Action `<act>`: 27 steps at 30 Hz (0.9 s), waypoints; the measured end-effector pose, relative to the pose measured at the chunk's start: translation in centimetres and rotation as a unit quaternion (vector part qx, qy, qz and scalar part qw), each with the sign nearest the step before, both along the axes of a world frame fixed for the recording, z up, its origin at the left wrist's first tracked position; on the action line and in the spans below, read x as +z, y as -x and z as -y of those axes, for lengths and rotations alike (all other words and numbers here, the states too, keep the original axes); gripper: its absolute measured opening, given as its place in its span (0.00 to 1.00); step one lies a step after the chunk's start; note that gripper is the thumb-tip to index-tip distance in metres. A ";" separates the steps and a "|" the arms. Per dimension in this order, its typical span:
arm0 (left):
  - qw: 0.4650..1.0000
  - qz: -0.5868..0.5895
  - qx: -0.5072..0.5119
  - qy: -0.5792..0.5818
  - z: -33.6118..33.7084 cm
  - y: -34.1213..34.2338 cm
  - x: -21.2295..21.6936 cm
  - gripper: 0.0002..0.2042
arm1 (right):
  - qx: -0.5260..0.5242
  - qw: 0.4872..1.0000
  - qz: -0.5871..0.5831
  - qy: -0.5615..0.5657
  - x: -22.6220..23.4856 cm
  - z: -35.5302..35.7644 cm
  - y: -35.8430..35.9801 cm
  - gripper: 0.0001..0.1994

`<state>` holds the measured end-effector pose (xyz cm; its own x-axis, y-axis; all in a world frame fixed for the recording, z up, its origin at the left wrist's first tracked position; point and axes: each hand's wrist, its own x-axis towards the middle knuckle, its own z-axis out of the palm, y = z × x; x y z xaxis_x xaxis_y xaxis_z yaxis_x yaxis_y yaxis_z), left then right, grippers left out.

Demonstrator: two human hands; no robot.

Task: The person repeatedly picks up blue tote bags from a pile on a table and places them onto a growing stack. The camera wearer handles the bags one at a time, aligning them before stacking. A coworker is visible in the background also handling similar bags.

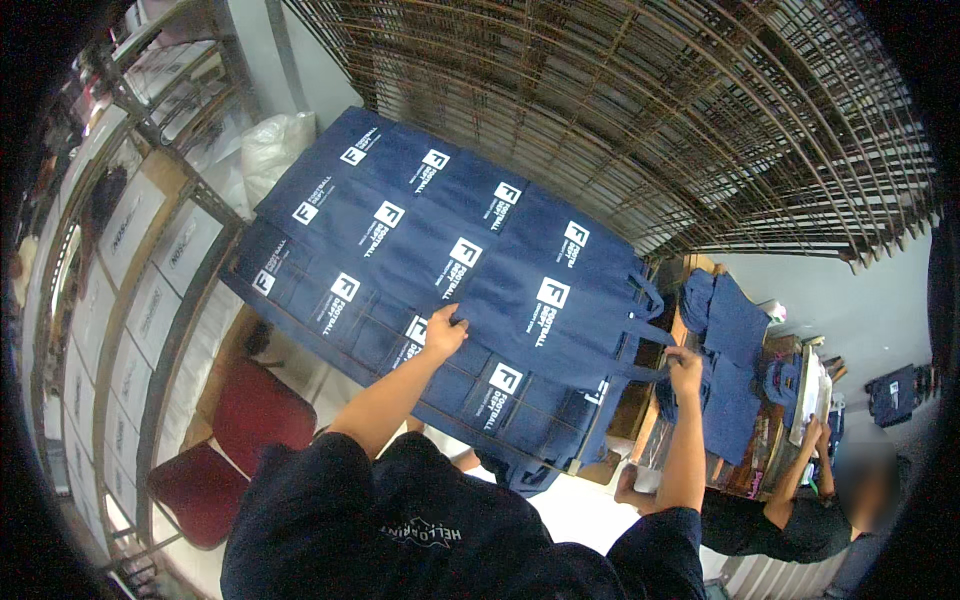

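Navy tote bags (505,315) with white printed marks lie in overlapping rows on a wire drying rack in front of me. My left hand (446,332) is closed, its thumb and fingers pinching the bottom edge of one bag near the middle of the spread. At the right end my right hand (684,370) is closed on that bag's handle strap (648,331). Between my two hands the bag stretches across the layer below. Another bag's strap (648,288) sticks out just beyond my right hand. My fingertips are partly hidden.
Stacked wire racks (620,110) slant overhead at the far side. More navy bags (725,330) lie on a wooden table to the right, where another person (810,520) works. Shelves with white boxes (140,300) stand left, near red chairs (262,405) and a white plastic sack (275,150).
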<state>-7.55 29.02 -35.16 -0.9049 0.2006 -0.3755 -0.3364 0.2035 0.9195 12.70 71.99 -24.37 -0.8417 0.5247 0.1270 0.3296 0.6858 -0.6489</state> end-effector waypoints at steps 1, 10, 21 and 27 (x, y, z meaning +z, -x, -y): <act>0.996 -0.052 -0.001 0.076 0.2 0.3 -0.7 0.21 | -0.023 0.998 0.012 -0.049 -0.9 1.0 0.9 0.10; 0.962 -0.141 -0.022 0.234 0.6 0.6 -2.5 0.23 | -0.109 0.990 0.056 -0.071 -2.6 3.8 1.7 0.10; 0.958 -0.157 -0.035 0.238 0.6 0.7 -2.0 0.23 | -0.101 0.991 0.049 -0.079 -5.7 2.4 0.5 0.08; 0.963 -0.150 -0.037 0.223 0.9 0.7 -3.5 0.23 | -0.117 0.988 0.048 -0.088 -7.2 1.9 0.0 0.08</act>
